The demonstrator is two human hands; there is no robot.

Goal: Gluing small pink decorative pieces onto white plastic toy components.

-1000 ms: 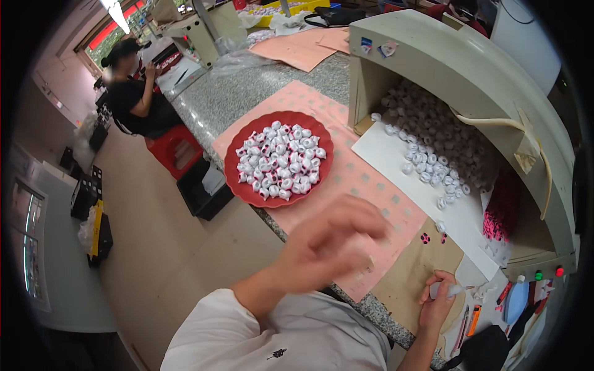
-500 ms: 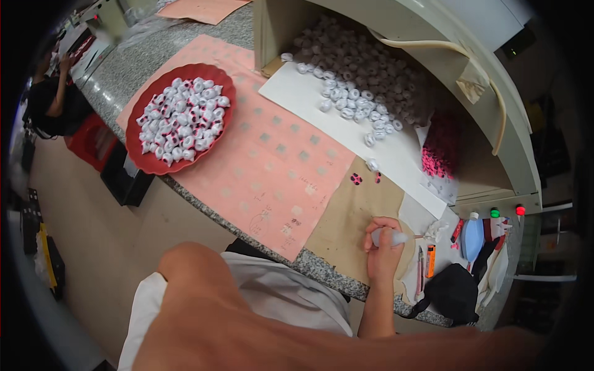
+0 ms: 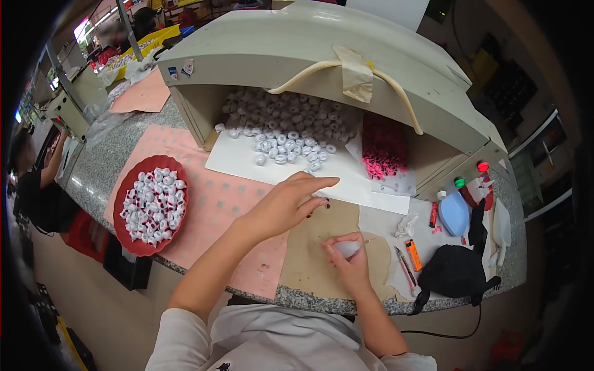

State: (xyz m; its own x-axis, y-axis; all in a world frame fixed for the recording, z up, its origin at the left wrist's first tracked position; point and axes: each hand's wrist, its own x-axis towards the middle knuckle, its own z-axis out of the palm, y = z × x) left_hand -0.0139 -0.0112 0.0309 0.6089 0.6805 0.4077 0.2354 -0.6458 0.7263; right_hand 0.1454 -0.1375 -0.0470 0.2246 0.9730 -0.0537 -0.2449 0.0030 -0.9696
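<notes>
My left hand reaches across the brown paper to the edge of the white board. Its thumb and forefinger are stretched out and apart, with no object visible between them. A small pink-and-black piece lies by the fingertips, partly hidden. My right hand is closed around a small translucent squeeze bottle over the brown paper; the bottle's thin tip points right. White bead-like pieces are heaped on the board beyond my left hand. Next to them is a bag of pink pieces.
A red bowl of white-and-pink pieces stands on pink sheeting at left. A beige hood arches over the heap. At right are an orange lighter, a black cloth item and a blue object. Another person sits far left.
My left arm has swung up and forward, bringing the hand over the paper by the small pieces. My right hand keeps the squeeze bottle. The view has shifted and levelled out.
</notes>
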